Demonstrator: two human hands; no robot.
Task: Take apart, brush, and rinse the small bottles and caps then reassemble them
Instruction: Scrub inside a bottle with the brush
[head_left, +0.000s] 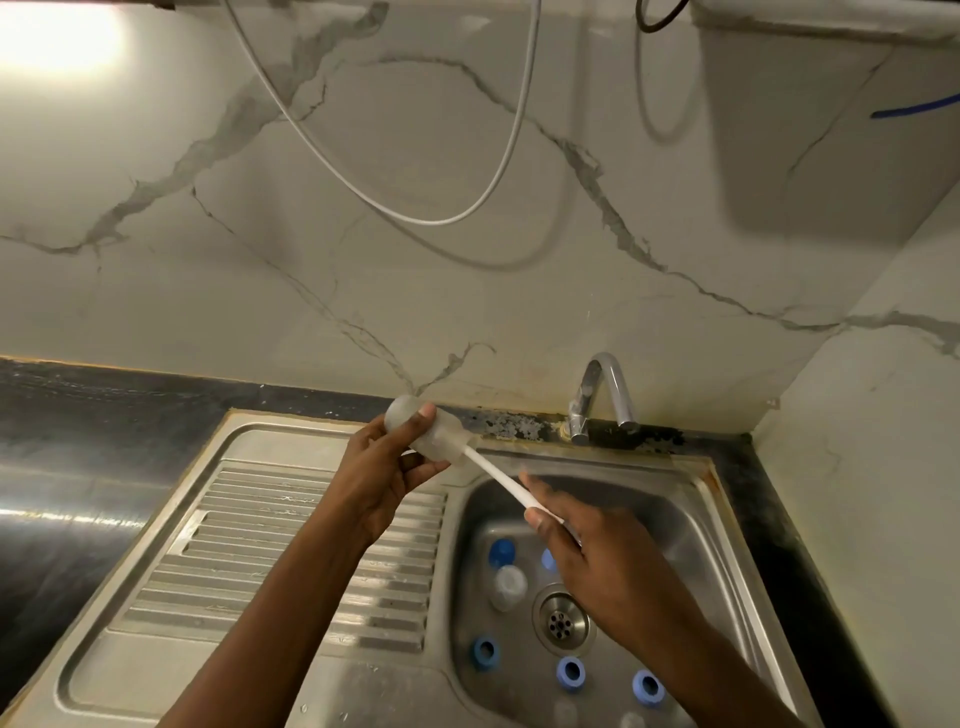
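**Left hand** (384, 467): fingers and thumb curled round a small translucent bottle (444, 441). It is held in the air above the seam where the drainboard (291, 530) meets the basin (696, 519), near the sink's back edge. The bottle is tilted, base up and to the left, mouth down and to the right.

**Right hand** (587, 551): clamped on the lower end of a white brush handle (498, 478), above the middle of the basin. The handle runs up and to the left into the bottle's mouth. The brush head sits inside the bottle and cannot be made out.

**Basin contents:**
- One clear bottle (509, 587) lies left of the drain (561, 621).
- One solid blue cap (501, 552) is just behind that bottle.
- A second blue piece (548, 558) is partly hidden by the right hand.
- Three blue ring-shaped caps stand open side up along the basin's near edge: left (485, 649), centre (570, 673) and right (647, 686).
- Pale blurred shapes lie at the very near edge. What they are cannot be told.

**Fixtures:**
- A chrome faucet (602, 395) stands at the sink's back edge, towards the right corner.
- A dark counter (104, 415) surrounds the sink.
- A veined marble wall (363, 260) rises behind.
- A white cable (457, 218) hangs in a loop in front of the wall.
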